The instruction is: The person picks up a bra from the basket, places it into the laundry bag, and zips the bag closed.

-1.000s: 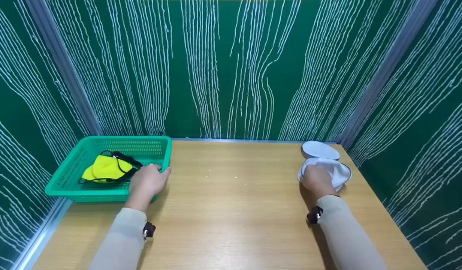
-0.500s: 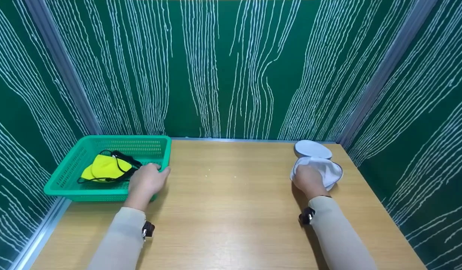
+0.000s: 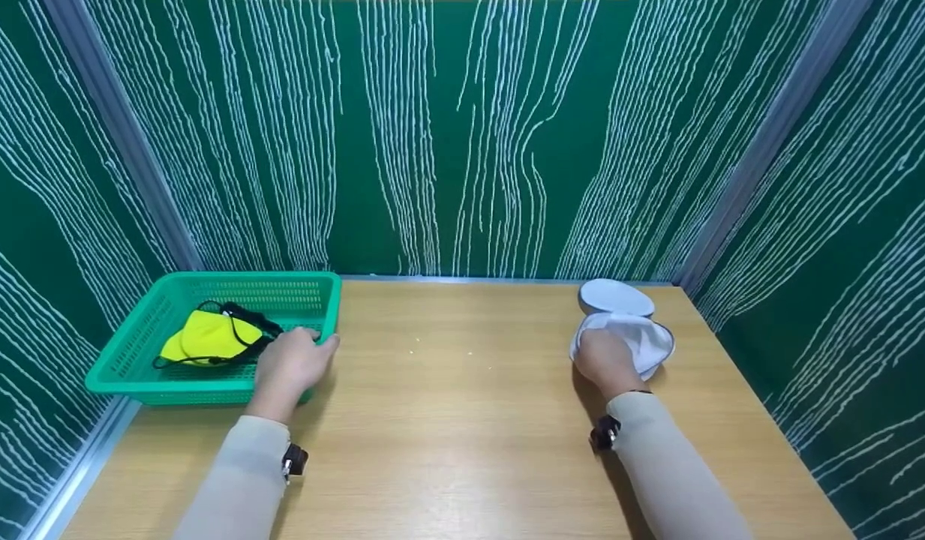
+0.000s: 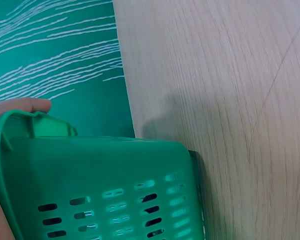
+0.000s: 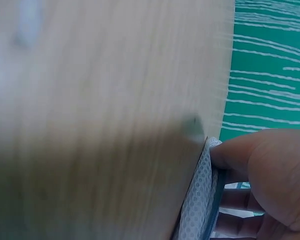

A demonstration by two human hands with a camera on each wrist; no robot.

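My left hand [image 3: 293, 367] grips the right rim of a green plastic basket [image 3: 169, 386]. In the left wrist view its thumb lies over the rim of the slotted basket wall [image 4: 105, 170]. Inside the basket lies a yellow cup-shaped garment [image 3: 211, 337] with black straps. At the right, my right hand [image 3: 606, 360] pinches the near-left wall of a white, round-mouthed mesh pouch [image 3: 646, 337], which stands open. The right wrist view shows its honeycomb mesh [image 5: 197, 205] and dark edging, thumb on the outside, fingers inside. A pale oval flap [image 3: 618, 296] sits right behind the pouch's mouth.
Both arms reach over a wooden table [image 3: 462, 420]. Green walls [image 3: 477, 150] with white streaks enclose its back and sides. Tiny pale specks lie near the table's middle. The basket stands at the back-left corner.
My right hand has slid the pouch and its oval flap leftward over the table, a little at a time. My left hand keeps its hold on the basket rim.
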